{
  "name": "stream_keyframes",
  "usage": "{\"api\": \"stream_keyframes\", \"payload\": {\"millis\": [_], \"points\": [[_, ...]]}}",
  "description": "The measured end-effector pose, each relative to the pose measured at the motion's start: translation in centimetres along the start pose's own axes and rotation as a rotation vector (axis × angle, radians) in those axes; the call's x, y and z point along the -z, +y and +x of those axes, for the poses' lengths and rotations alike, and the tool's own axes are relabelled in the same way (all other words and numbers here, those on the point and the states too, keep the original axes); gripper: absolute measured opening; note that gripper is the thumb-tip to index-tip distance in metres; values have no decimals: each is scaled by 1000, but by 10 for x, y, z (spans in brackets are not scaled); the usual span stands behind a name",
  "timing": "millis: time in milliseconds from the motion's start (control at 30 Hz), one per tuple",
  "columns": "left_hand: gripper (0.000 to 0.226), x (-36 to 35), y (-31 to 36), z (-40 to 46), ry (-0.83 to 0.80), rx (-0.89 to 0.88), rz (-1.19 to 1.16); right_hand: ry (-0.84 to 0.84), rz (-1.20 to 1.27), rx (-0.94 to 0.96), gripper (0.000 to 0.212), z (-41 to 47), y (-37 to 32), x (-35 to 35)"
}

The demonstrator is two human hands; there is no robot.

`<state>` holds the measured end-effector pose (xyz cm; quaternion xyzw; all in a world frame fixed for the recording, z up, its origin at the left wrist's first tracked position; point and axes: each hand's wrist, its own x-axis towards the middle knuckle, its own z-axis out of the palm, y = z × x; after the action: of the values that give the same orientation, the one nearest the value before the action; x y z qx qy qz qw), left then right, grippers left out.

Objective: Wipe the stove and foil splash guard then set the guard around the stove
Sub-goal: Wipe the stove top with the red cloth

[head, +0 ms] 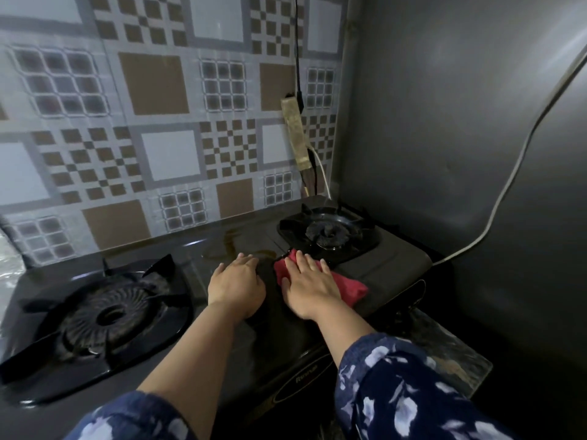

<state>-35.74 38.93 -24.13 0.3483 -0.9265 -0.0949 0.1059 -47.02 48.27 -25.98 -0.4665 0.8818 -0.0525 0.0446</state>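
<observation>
A black two-burner gas stove (222, 341) fills the lower middle, with a left burner (104, 315) and a right burner (328, 233). My right hand (313, 287) lies flat, fingers spread, pressing a red cloth (349, 289) onto the stove top between the burners. My left hand (236, 285) rests palm down on the bare stove top just left of the cloth, holding nothing. A brownish spill (232, 246) marks the surface beyond my left fingers. A crinkled silvery edge, perhaps the foil guard (8, 258), shows at the far left.
A patterned tile wall (158, 138) rises close behind the stove. A power strip (295, 134) with cords hangs on it near the right burner. A dark wall (460, 122) with a white cable (508, 185) stands to the right. A stone counter edge (451, 354) shows right of the stove.
</observation>
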Motion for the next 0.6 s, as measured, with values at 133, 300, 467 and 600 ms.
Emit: {"api": "stream_keyframes", "payload": {"millis": [133, 300, 467, 600], "points": [[54, 1, -14, 10, 31, 35, 10, -1, -7, 19, 59, 26, -11, 0], [55, 1, -27, 31, 25, 95, 37, -37, -94, -61, 58, 54, -28, 2], [53, 7, -24, 51, 67, 115, 66, -61, -101, -163, 59, 76, -45, 9], [53, 1, -17, 60, 50, 99, 73, -89, 18, -177, 64, 80, -44, 11]]}}
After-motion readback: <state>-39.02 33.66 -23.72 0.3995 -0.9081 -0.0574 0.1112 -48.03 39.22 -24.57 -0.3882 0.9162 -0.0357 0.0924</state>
